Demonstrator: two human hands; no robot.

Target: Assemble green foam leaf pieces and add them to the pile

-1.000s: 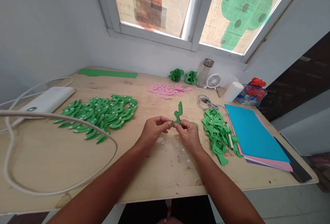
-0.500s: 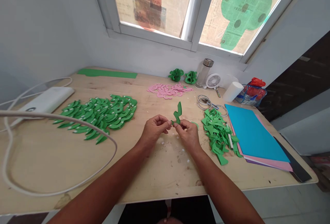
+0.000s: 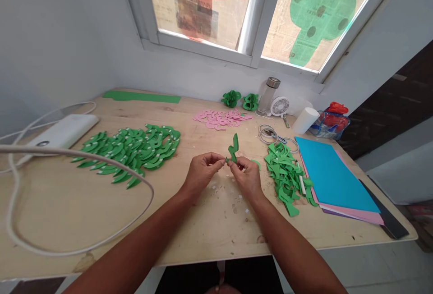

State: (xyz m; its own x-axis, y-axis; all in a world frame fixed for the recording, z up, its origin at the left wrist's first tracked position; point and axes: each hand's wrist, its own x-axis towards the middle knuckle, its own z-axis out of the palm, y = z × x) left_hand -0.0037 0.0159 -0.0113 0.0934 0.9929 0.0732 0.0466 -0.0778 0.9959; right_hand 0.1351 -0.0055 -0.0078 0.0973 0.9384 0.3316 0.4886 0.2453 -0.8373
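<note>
At mid-frame, two hands [image 3: 248,176] pinch the lower end of a wavy green strip [image 3: 235,143], its long axis near-vertical, tip pointing up-frame, above a wooden worktop [image 3: 189,137] beneath a papered window [image 3: 259,28].

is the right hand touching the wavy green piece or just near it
Touching: the head view shows the right hand pinching the wavy green piece by its lower part, the rest sticking up above.

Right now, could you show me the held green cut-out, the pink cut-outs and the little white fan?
Held green cut-out [image 3: 233,150]: head view, on its bent middle.
Pink cut-outs [image 3: 219,118]: head view, on the middle of the pile.
White fan [image 3: 280,106]: head view, on its round front grille.
</note>
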